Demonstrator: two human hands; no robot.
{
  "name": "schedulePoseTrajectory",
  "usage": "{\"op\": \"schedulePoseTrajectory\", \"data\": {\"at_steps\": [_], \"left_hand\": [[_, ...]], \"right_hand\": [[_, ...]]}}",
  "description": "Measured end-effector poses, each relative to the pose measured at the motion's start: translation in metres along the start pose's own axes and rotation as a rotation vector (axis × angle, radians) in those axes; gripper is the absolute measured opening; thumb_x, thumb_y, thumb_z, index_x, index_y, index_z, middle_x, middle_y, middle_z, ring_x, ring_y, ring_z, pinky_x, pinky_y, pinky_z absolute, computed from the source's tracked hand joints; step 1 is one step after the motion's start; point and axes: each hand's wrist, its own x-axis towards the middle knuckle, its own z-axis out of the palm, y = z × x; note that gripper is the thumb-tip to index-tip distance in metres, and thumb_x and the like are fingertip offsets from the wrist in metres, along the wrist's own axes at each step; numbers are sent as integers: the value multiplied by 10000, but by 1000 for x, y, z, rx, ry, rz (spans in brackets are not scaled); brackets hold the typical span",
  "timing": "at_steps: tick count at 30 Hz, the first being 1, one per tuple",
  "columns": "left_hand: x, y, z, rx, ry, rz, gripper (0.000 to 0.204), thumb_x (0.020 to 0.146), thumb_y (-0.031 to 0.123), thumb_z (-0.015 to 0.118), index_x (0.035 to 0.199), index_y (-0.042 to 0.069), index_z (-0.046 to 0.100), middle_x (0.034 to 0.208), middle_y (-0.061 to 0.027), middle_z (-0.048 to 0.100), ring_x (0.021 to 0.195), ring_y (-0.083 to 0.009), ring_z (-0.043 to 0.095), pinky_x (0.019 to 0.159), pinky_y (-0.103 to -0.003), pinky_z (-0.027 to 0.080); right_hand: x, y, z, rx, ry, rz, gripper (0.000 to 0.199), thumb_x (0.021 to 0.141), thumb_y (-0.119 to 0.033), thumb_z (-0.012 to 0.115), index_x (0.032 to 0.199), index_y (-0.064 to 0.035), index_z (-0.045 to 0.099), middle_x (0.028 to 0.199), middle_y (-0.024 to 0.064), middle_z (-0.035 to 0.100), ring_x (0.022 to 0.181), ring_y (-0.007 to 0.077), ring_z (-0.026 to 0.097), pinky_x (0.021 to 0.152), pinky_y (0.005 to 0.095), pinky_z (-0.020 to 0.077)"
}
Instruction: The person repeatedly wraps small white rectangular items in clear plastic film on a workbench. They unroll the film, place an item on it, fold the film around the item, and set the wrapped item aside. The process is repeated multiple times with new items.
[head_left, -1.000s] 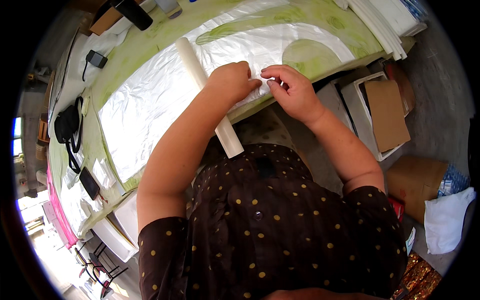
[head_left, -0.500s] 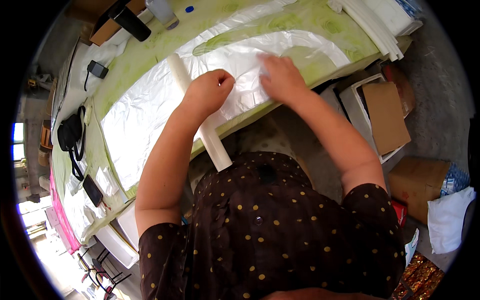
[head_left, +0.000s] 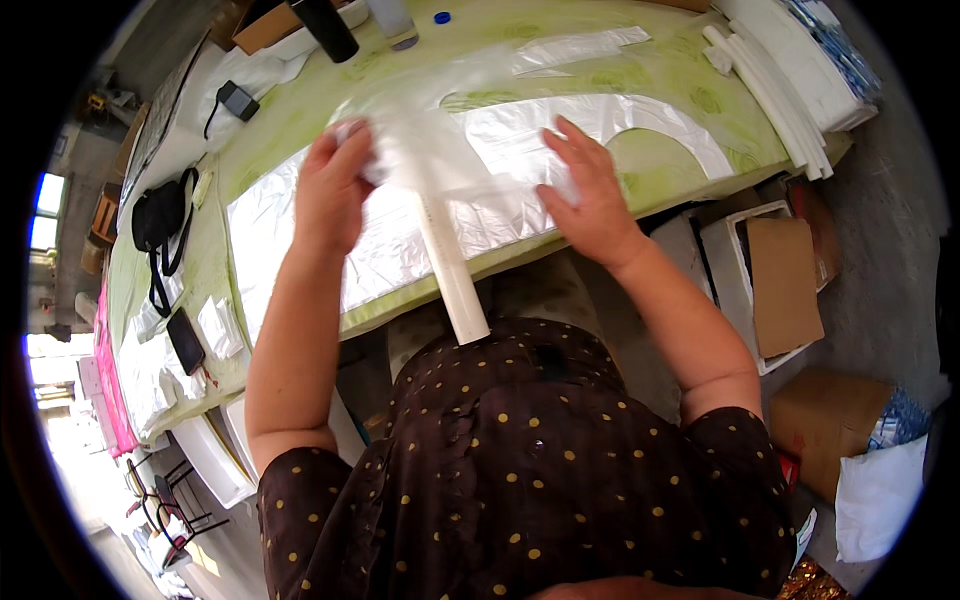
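Left hand [head_left: 330, 195]: I see it closed around a crumpled bunch of thin clear plastic film [head_left: 400, 140], blurred, at the far end of the tube.
Right hand [head_left: 590, 195]: open, fingers spread, palm flat on the film sheet.
White tube [head_left: 450, 265]: smooth, round and rigid, between my hands; its near end sticks out past the table edge toward my body.
Film sheet [head_left: 300, 220]: glossy, wrinkled, translucent, spread under both hands, with a curved cut-out right of my right hand.
Table [head_left: 690, 90]: pale green mottled cover.
Beyond the hands: a dark cylinder-shaped bottle [head_left: 322, 28].
Right of right hand: an open white box with a brown cardboard flap [head_left: 785, 285] on the floor.
Left of left hand: black bag [head_left: 160, 215].
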Motion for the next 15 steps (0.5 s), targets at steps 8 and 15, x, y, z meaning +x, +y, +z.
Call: {"op": "schedulePoseTrajectory", "data": {"at_steps": [8, 15], "left_hand": [[-19, -19, -183, 794, 332, -213, 457, 882, 200, 759, 1307, 87, 635, 994, 20, 635, 849, -87, 582, 742, -287, 498], [-11, -27, -162, 1473, 476, 545, 509, 763, 21, 657, 1263, 112, 642, 1352, -154, 599, 1330, -363, 491, 1142, -445, 361]], "right_hand": [[-30, 24, -3, 55, -8, 101, 301, 885, -116, 696, 1179, -54, 690, 1265, 142, 659, 1199, 330, 581, 1048, 404, 458], [-31, 35, 1, 111, -6, 183, 265, 889, -102, 682, 1145, -39, 692, 1205, 128, 683, 1159, 318, 599, 1029, 387, 467]]}}
